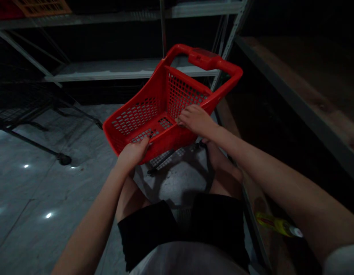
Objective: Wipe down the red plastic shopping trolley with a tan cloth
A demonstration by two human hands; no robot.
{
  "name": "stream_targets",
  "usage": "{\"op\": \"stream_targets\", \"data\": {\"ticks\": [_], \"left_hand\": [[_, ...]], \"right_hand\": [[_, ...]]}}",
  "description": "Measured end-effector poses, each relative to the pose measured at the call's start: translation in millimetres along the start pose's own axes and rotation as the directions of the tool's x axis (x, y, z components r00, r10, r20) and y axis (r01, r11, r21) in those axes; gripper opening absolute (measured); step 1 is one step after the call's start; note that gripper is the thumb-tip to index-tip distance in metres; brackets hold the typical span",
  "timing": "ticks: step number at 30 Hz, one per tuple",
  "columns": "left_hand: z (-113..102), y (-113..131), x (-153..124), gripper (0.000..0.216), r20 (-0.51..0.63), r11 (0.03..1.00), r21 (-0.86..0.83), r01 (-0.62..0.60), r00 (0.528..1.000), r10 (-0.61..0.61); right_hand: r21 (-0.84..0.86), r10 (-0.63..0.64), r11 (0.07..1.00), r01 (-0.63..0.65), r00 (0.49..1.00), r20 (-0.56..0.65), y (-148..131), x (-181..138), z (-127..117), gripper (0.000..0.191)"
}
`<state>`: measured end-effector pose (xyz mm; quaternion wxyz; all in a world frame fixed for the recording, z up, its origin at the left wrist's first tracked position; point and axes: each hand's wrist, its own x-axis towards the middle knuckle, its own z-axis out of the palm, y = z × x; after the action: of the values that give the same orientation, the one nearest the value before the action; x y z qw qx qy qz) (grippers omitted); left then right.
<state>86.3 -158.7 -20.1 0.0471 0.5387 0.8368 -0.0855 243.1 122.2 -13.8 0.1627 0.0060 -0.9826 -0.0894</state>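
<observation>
A red plastic shopping cart (165,143) stands right in front of me, its basket full of small grid holes. Its looped handle rises at the far right end. My left hand (134,151) grips the near rim toward the left, thumb on the top edge and the other fingers mostly hidden. Farther right along the same rim, my right hand (194,119) is closed over the edge with its fingertips on the inner side. The cart's dark lower frame and a caster show beneath the basket, near my legs.
A metal shelf rack (108,76) stands behind the cart, with an orange crate (46,7) on top. Another dark cart (25,107) is at the left. Wooden shelving (314,91) runs along the right, with a yellow bottle (275,224) lying low there.
</observation>
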Motion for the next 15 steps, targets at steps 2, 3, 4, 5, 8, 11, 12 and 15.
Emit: {"op": "stream_targets", "data": {"ticks": [2,3,4,5,8,11,12,15], "left_hand": [[0,0,5,0.04,-0.014,1.0,-0.014,0.014,1.0,-0.014],[0,-1,8,0.04,-0.022,1.0,-0.017,0.017,1.0,-0.018],[0,-3,10,0.04,-0.029,1.0,-0.016,0.018,0.999,-0.019],[-1,-6,12,0.04,-0.032,1.0,-0.012,0.016,0.999,-0.017],[-1,-21,11,0.039,-0.031,1.0,-0.001,0.001,1.0,-0.001],[3,-37,3,0.037,-0.036,0.999,0.021,-0.025,0.999,0.026],[5,-42,0,0.036,-0.041,0.999,0.037,-0.031,0.999,0.033],[13,-52,-7,0.035,-0.056,0.995,0.084,-0.05,0.997,0.055]], "right_hand": [[0.079,-0.056,0.995,0.054,0.998,0.013,-50,19,12,0.03],[0.101,-0.042,0.994,0.042,0.999,-0.004,-70,28,17,0.032],[0.118,-0.036,0.992,0.037,0.999,-0.018,-85,35,20,0.033],[0.127,-0.037,0.991,0.04,0.999,-0.03,-93,41,21,0.033],[0.103,-0.127,0.986,0.129,0.992,-0.022,-77,45,16,0.028],[0.012,-0.185,0.983,0.185,0.983,0.011,-23,28,-4,0.025],[-0.027,-0.174,0.984,0.175,0.985,0.012,-4,19,-12,0.025],[-0.108,-0.138,0.985,0.138,0.99,0.013,34,-11,-34,0.032]]}}
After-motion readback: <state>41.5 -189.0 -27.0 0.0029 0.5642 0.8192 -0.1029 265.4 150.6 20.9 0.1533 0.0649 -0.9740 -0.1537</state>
